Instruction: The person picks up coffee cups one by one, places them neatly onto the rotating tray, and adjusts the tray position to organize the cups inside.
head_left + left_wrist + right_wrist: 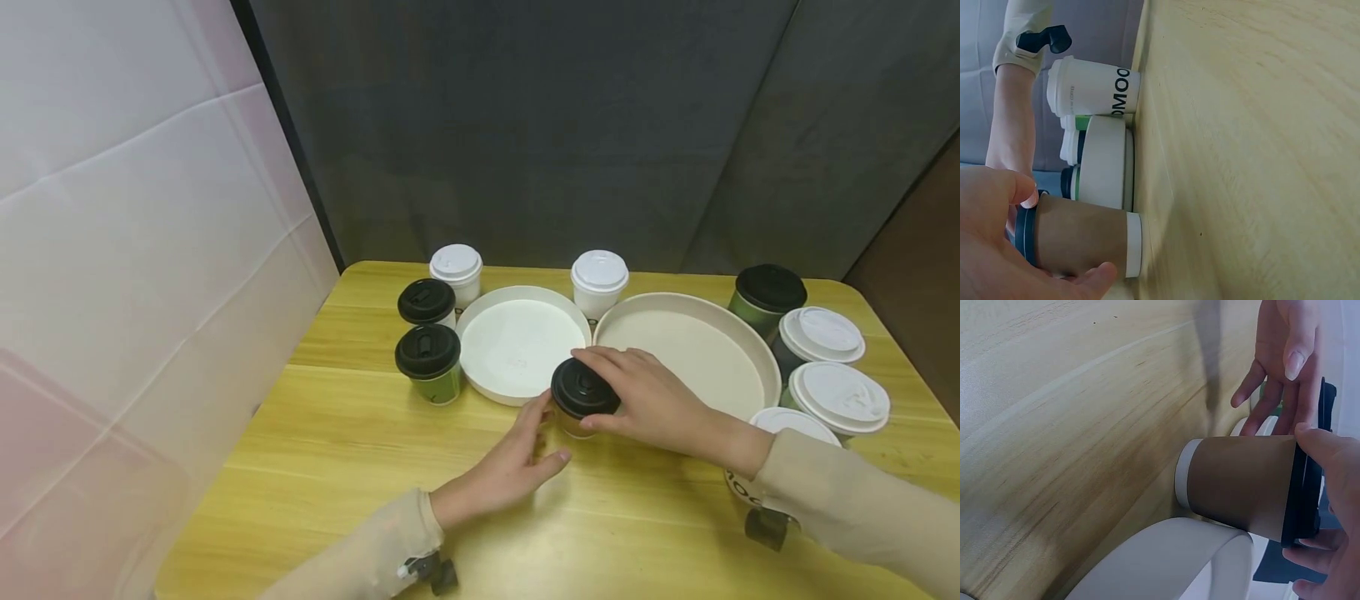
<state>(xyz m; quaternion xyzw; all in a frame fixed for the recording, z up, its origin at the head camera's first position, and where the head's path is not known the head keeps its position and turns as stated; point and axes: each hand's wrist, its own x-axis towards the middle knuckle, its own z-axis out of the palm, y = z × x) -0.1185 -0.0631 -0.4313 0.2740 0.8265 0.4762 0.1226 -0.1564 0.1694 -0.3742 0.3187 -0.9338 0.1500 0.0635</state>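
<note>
A brown paper cup [1241, 481] with a black lid [581, 387] stands upright on the table, in front of where two round trays meet. My right hand [652, 408] holds it from above, thumb and fingers around the lid's edge. Beside the cup on its left is my left hand [502, 467], fingers loosely extended and thumb apart. Its fingertips are close to the cup's side; whether they touch is unclear. The white tray [517, 346] lies behind and left of the cup, the larger beige tray [686, 350] behind and right.
Left of the white tray stand a green cup [435, 383] and another black-lidded cup [426, 302]. White-lidded cups [457, 267] [598, 279] are at the back. Several lidded cups, including a white-lidded one [840, 396], line the right side. A dark curtain [525, 142] hangs behind the table.
</note>
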